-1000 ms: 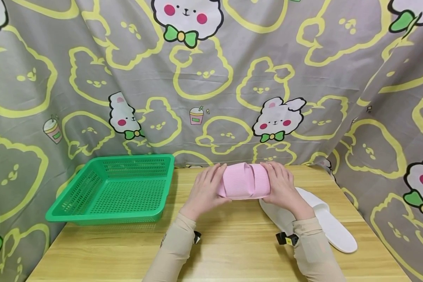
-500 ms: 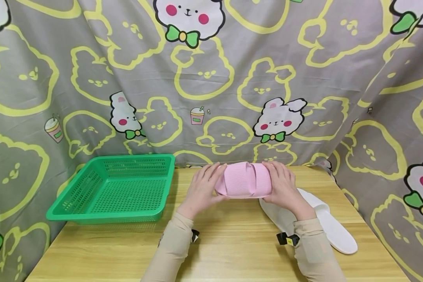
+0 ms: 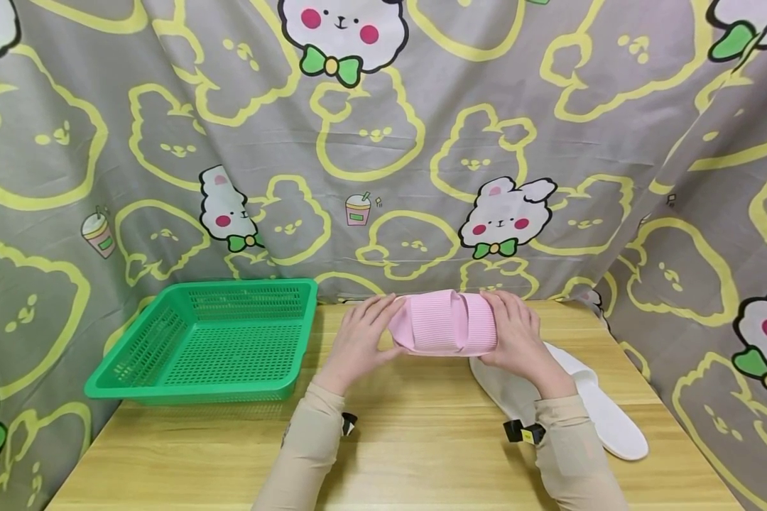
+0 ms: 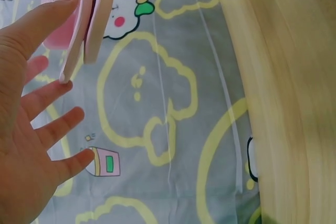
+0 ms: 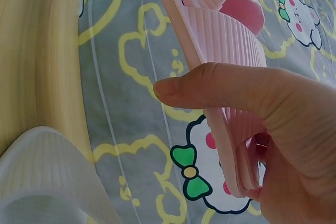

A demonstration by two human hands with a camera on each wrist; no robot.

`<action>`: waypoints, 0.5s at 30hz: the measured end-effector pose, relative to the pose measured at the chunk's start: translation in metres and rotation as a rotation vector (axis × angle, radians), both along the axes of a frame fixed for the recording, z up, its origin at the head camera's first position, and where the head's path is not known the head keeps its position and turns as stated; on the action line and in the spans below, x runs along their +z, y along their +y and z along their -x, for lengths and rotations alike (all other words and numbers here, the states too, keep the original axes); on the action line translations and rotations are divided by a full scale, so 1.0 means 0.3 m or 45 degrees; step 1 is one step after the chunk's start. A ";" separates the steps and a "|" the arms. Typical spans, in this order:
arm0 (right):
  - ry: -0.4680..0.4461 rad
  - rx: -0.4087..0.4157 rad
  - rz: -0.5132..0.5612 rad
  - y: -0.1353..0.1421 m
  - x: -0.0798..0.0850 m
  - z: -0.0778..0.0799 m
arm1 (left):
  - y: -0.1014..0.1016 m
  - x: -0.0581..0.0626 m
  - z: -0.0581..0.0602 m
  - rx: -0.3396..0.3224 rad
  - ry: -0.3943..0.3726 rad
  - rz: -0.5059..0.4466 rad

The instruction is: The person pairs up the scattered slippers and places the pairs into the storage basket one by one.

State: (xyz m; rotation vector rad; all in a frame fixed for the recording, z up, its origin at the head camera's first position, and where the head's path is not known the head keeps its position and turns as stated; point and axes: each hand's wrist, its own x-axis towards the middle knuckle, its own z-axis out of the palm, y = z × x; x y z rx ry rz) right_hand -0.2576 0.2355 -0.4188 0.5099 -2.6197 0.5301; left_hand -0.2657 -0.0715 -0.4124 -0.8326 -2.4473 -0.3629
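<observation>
A pair of pink slippers (image 3: 437, 326) with ribbed straps, one sole laid against the other, is held above the table between both hands. The left hand (image 3: 356, 349) holds their left end. In the left wrist view its thumb (image 4: 52, 14) lies on the slippers (image 4: 86, 19), a fingertip touches a sole's edge, and the other fingers are spread. The right hand (image 3: 518, 341) grips the right end, its thumb (image 5: 210, 85) across the soles' edges in the right wrist view. Beneath the right forearm lies a white slipper (image 3: 613, 419), partly hidden; whether there is a second I cannot tell.
A green perforated plastic basket (image 3: 230, 390) stands at the left of the wooden table (image 3: 422, 454). Behind and on both sides hangs a grey curtain (image 3: 409, 170) printed with cartoon rabbits and yellow outlines. Black wrist cameras (image 3: 524, 431) sit under the forearms.
The pink slippers have shifted slightly up and to the right. The left hand has moved a little left, exposing more of their left end; the right hand has shifted slightly right.
</observation>
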 end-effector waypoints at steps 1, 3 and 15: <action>0.000 -0.001 -0.001 0.000 -0.001 0.000 | -0.003 0.001 -0.001 -0.005 0.005 -0.009; 0.004 -0.001 -0.001 0.001 -0.001 0.001 | -0.010 0.003 -0.001 -0.010 0.011 -0.023; 0.006 -0.011 0.011 0.002 -0.003 0.004 | -0.058 0.030 0.002 -0.031 0.124 -0.127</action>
